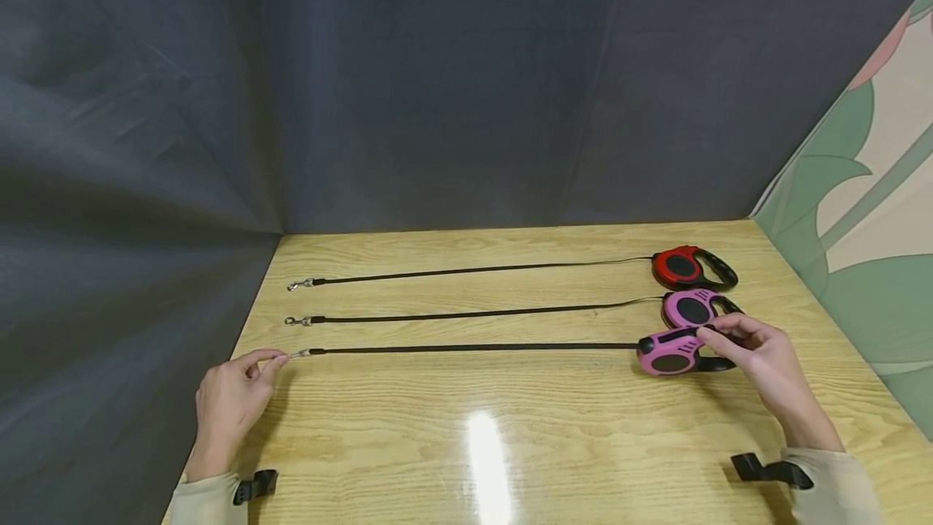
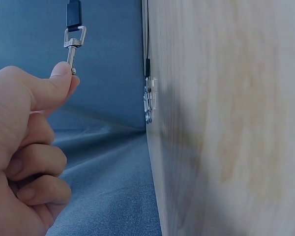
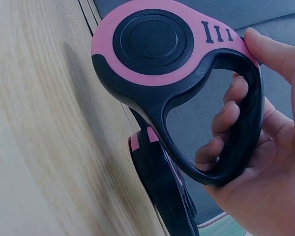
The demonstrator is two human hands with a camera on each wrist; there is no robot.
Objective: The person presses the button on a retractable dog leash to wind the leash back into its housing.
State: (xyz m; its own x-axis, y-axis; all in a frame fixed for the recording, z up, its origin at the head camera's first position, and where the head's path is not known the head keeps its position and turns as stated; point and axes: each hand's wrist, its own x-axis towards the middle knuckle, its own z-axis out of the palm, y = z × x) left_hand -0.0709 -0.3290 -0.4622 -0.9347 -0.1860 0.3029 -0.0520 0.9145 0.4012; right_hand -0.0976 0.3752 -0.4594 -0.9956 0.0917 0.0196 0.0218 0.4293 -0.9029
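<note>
My left hand (image 1: 235, 399) pinches the metal snap hook (image 2: 73, 49) of the nearest leash between thumb and forefinger, its other fingers curled in. From there a black strap (image 1: 474, 347) stretches straight across to a pink and black retractable leash (image 1: 666, 353). My right hand (image 1: 765, 359) grips that leash by its black loop handle (image 3: 248, 118), fingers through the loop and thumb on top. In the right wrist view the casing is held off the wood. Just behind it lies a second pink retractable leash (image 1: 688, 308), partly covered by the held one and the hand.
A red retractable leash (image 1: 678, 266) lies at the back right, its strap laid out leftward to a snap hook (image 1: 300, 284). The second pink leash's hook (image 1: 297, 321) lies just in front. Dark cloth (image 1: 437, 104) borders the wooden table (image 1: 408, 428) behind and left; a patterned panel (image 1: 875, 266) stands right.
</note>
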